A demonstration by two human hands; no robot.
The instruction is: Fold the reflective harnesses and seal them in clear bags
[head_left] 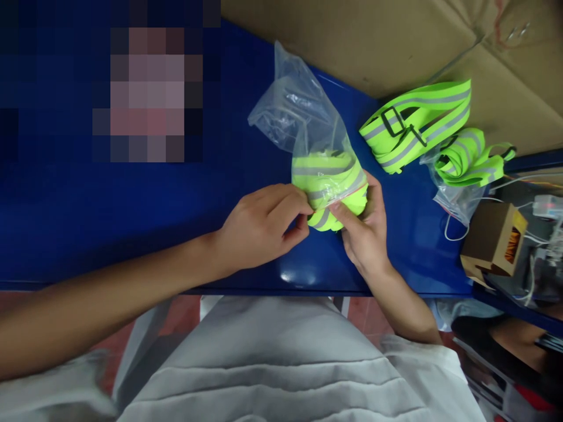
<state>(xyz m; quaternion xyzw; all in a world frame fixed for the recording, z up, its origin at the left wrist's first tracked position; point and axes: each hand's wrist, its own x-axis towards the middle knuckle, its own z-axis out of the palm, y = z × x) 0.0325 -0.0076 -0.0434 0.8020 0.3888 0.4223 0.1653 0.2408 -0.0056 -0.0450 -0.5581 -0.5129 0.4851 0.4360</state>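
Under the clear zip bag (310, 111) spreads the blue table (211, 158); beyond the bag, brown cardboard (352, 35). Right of the bag, a buckled reflective strap (433, 132). Here's the left hand (266, 225), fingertips pinched at the bag's mouth, and the right hand (372, 231), clamped around the bag's right side! Inside, a coiled neon strap (325, 218) bulges from the mouth. Far right of the bag: a small carton (486, 243).
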